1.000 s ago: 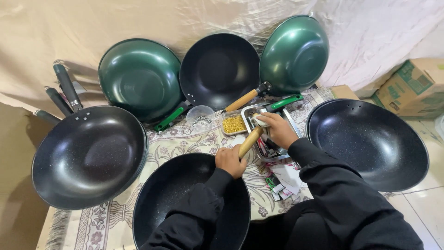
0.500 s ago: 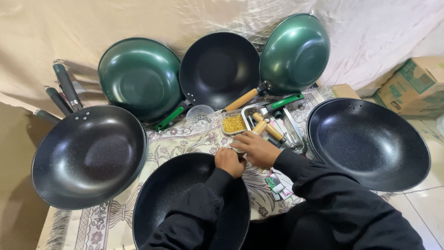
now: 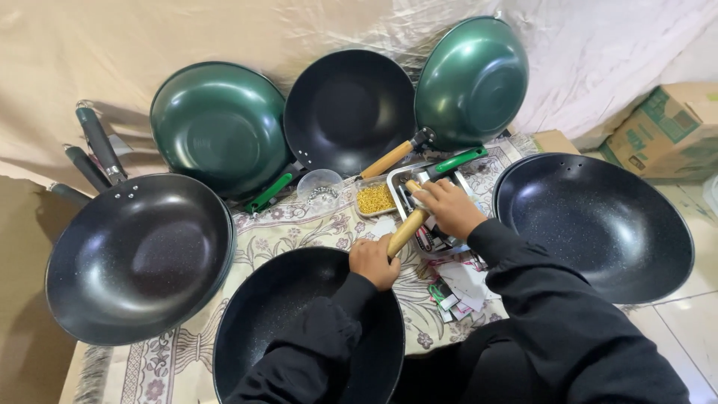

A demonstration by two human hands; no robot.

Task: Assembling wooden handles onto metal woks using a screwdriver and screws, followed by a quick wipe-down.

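Wooden and pale, the pan handle (image 3: 406, 230) lies slanted between the two hands, above the near black wok (image 3: 280, 322). The left hand (image 3: 373, 261) closes its fingers around the lower end of this handle, at the rim of the wok. The right hand (image 3: 449, 209) rests on the upper end, with the fingers curled over it; whether they grip it firmly I cannot tell. This hand is over a small metal tray (image 3: 419, 196) that stands on the patterned cloth (image 3: 299, 232). Just beside the tray there is a small clear container with yellow small parts (image 3: 375, 199), and next to it an empty clear cup (image 3: 320, 187). Around the cloth stand more woks: a black stack at the left (image 3: 138, 258), a black one at the right (image 3: 594, 224), and two green ones (image 3: 217, 127) with a black one (image 3: 348, 108) leaning on the beige sheet behind. Some paper labels (image 3: 456, 288) lie near the right sleeve.
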